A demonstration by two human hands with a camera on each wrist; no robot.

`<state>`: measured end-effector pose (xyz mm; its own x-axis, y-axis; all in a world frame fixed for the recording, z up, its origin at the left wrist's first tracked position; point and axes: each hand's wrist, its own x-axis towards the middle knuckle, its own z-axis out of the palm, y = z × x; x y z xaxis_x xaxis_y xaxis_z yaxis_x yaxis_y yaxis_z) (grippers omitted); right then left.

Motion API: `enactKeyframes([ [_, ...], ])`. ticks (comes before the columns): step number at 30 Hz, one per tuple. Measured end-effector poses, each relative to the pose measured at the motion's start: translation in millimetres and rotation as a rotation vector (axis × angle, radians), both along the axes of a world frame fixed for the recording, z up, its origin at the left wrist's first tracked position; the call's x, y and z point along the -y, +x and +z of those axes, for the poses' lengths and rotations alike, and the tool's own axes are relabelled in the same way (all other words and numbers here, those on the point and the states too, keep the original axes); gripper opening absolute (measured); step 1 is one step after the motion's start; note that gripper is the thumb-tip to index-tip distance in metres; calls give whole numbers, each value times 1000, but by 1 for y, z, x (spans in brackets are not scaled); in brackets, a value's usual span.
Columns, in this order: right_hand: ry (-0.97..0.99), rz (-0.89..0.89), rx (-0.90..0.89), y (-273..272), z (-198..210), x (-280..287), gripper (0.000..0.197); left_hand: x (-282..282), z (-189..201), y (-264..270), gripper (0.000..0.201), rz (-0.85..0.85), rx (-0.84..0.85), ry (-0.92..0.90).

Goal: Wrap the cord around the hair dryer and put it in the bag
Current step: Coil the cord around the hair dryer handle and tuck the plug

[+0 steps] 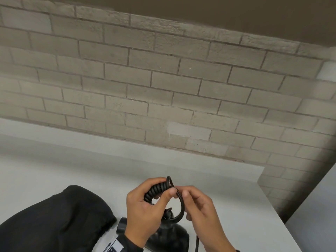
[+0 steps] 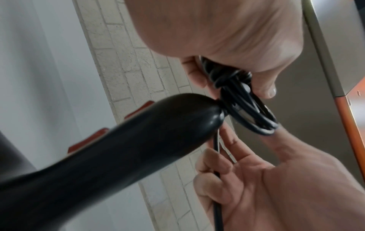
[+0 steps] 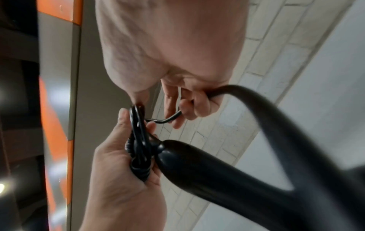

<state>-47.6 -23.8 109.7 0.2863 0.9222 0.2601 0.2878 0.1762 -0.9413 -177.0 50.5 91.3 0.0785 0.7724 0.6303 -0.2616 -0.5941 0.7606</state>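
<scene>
The black hair dryer is below my hands at the table's front edge, nozzle pointing left; its handle rises toward my hands. My left hand grips a tight bundle of coiled black cord just past the handle's end. My right hand pinches a loop of the cord beside the bundle, and the loose cord runs through its curled fingers. The black fabric bag lies on the table to the left of the dryer.
The white table stands against a pale brick wall. Its right edge drops off close to my right hand. A grey and orange panel shows behind the hands in the wrist views.
</scene>
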Motion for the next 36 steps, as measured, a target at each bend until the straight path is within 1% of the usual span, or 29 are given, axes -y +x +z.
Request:
enactKeyframes([
  [2, -33, 11, 0, -2, -5, 5, 31, -2, -2, 0, 31, 45, -6, -17],
  [3, -59, 13, 14, -3, -8, 7, 30, -3, -2, 0, 29, 67, -11, -27],
  [6, -113, 13, 18, -7, -12, 8, 18, -4, -2, 1, 26, 105, -25, -65],
  [8, -116, 30, 1, -8, -10, 7, 18, -4, -1, 2, 27, 105, -25, -92],
  [11, -137, 51, 7, -7, -6, 6, 13, -4, -1, 3, 23, 80, -33, -149],
  [14, -164, 22, 87, -6, -3, 4, 9, 0, 3, 3, 22, 22, -19, -228],
  [16, -151, -23, 146, -6, -1, 2, 9, 2, 7, 4, 23, -46, 24, -306],
  [19, -88, -78, 228, -3, -1, 0, 14, 5, 12, 6, 27, -162, 104, -401],
  [22, -40, -145, 266, -2, -5, -2, 19, 5, 16, 6, 32, -222, 144, -467],
  [24, 26, -261, 287, -6, -12, 0, 30, 4, 17, 5, 35, -227, 173, -502],
  [26, 144, -398, 325, -13, -19, 2, 44, 4, 17, 5, 38, -229, 192, -526],
  [28, 302, -471, 494, -20, -27, 2, 43, 5, 17, 7, 40, -229, 203, -535],
  [30, 398, -503, 632, -24, -33, -2, 42, 6, 16, 9, 38, -223, 213, -541],
  [33, 436, -566, 634, -29, -34, -5, 43, 6, 15, 9, 34, -213, 245, -560],
  [36, 419, -600, 639, -33, -29, -5, 40, 6, 14, 9, 34, -199, 257, -560],
])
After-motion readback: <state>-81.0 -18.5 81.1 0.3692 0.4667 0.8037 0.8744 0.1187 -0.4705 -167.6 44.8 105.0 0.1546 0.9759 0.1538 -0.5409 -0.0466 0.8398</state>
